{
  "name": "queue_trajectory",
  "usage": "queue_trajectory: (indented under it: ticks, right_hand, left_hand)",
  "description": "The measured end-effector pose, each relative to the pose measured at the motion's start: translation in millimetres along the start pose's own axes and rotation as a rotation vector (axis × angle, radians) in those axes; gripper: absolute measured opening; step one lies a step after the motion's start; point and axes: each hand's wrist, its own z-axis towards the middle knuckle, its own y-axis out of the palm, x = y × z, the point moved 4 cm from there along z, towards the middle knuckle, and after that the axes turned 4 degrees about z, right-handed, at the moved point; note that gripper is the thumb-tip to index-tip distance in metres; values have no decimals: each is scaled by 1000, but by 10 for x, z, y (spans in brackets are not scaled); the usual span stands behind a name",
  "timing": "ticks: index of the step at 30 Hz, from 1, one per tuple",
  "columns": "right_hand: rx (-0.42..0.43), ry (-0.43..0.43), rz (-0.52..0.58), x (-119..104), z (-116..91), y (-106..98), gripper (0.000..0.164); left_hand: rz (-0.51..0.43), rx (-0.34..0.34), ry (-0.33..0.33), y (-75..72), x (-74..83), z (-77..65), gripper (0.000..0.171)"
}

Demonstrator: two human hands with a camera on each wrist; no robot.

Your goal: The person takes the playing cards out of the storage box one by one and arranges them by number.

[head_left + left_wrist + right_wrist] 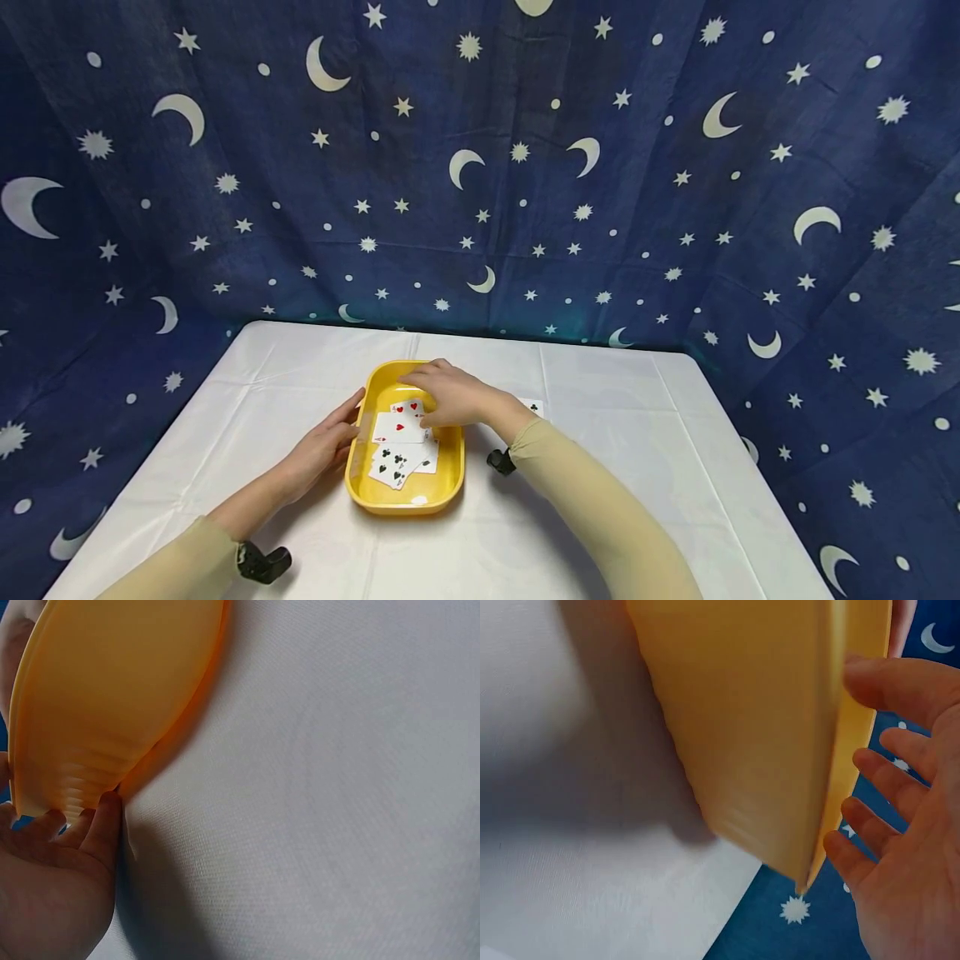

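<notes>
A yellow plastic tray (405, 500) with rounded corners sits on the white-covered table. Inside it lie several overlapping playing cards (399, 429), hearts toward the back and black suits nearer the front. My left hand (318, 450) is at the tray's left side, its fingertips against the outer wall (112, 697). Reaching in from the right, my right hand (453, 398) hovers over the tray with fingers spread and nothing visible in them. Its thumb (885, 682) overlaps the tray rim in the right wrist view, and in the head view it comes close above the cards.
Another playing card (534, 407) with a black club lies on the table right of the tray, partly hidden behind my right forearm. A dark blue curtain (480, 167) with moons and stars hangs behind the white tablecloth (637, 433). Black wrist cameras (262, 564) sit at both wrists.
</notes>
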Motion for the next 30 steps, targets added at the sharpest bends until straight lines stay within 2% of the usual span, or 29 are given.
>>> queue_trajectory:
  ticks: [8, 12, 15, 20, 26, 30]
  right_hand:
    - [-78, 11, -63, -56, 132, 120, 61]
    - [-119, -54, -129, -89, 148, 192, 41]
    - [-156, -112, -168, -124, 116, 246, 34]
    - [-193, -159, -202, -183, 38, 297, 36]
    - [-250, -108, -221, -219, -40, 369, 45]
    - [-272, -82, -273, -244, -69, 424, 44]
  left_hand:
    - [8, 8, -10, 3, -10, 11, 69]
    - [-10, 18, -16, 2, -22, 33, 69]
    - [-20, 17, -18, 4, -25, 42, 69]
    - [-4, 12, -9, -3, -15, 40, 70]
    - [-2, 11, 3, -11, -17, 33, 70]
    - [-12, 17, -1, -13, -25, 37, 70]
